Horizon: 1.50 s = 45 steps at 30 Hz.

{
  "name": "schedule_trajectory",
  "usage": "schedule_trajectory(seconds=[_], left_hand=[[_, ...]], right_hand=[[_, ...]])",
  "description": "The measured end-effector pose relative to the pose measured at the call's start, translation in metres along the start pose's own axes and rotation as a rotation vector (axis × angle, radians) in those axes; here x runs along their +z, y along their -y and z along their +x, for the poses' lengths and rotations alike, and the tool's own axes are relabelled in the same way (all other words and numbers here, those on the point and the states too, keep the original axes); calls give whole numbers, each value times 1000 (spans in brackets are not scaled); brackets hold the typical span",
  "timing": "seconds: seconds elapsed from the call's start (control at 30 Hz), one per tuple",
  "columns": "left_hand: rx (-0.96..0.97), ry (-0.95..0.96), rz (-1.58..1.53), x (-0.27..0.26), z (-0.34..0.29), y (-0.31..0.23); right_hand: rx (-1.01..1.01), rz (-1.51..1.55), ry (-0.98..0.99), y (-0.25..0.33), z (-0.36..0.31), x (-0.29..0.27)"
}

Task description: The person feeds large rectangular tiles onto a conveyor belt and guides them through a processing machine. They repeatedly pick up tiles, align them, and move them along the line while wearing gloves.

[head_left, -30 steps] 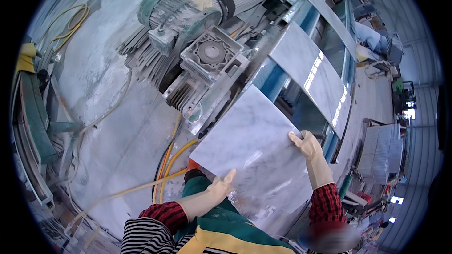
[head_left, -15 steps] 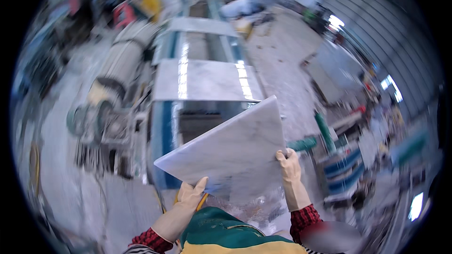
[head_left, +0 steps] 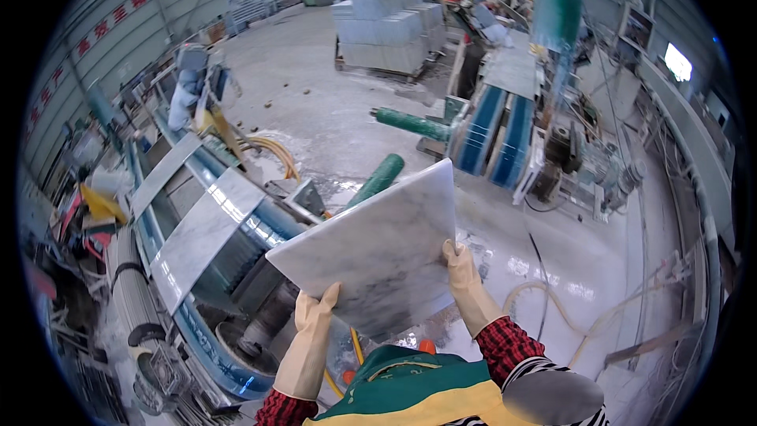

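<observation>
A white marble slab with grey veins is held up in front of me, tilted, with its far corner raised. My left hand, in a cream rubber glove, grips its near left edge with the thumb on top. At the right edge my right hand, gloved alike, is closed round the slab, thumb over the face. The fingers under the slab are hidden. To the left of the slab, another marble slab lies across a conveyor with blue belts.
Green rollers stand just beyond the slab. A second blue-belted conveyor is ahead on the right. Stacked pale blocks sit on a pallet farther back. Hoses trail over the wet floor at right; a yellow hose lies coiled at left.
My view has swung to the right, away from the first conveyor, which now lies at left. The slab has turned with me, still in both hands; the second conveyor has come into view.
</observation>
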State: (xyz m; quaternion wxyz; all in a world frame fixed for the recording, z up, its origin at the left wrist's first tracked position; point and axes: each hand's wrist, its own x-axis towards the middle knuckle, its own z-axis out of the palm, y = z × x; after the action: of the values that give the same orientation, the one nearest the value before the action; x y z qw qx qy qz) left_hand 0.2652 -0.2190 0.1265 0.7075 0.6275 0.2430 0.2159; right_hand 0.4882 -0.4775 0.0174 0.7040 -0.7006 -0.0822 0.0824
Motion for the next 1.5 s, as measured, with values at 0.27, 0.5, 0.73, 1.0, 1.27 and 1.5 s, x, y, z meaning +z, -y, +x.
schedule_trajectory(seconds=[0.27, 0.5, 0.73, 1.0, 1.27, 1.5], left_hand=[[-52, 173, 65, 126, 34, 8], [-34, 341, 131, 189, 94, 14], [-43, 538, 111, 302, 229, -75], [-387, 581, 66, 300, 268, 121], [-449, 615, 493, 347, 357, 124], [-466, 648, 598, 411, 429, 131]], right_hand=[[20, 59, -201, 7, 14, -119], [-25, 38, -328, 27, 35, -163], [127, -316, -655, 102, 148, -192], [639, -498, -681, 87, 281, -208], [290, -1267, -119, 34, 304, -231], [-101, -1092, -201, -2, 342, -273]])
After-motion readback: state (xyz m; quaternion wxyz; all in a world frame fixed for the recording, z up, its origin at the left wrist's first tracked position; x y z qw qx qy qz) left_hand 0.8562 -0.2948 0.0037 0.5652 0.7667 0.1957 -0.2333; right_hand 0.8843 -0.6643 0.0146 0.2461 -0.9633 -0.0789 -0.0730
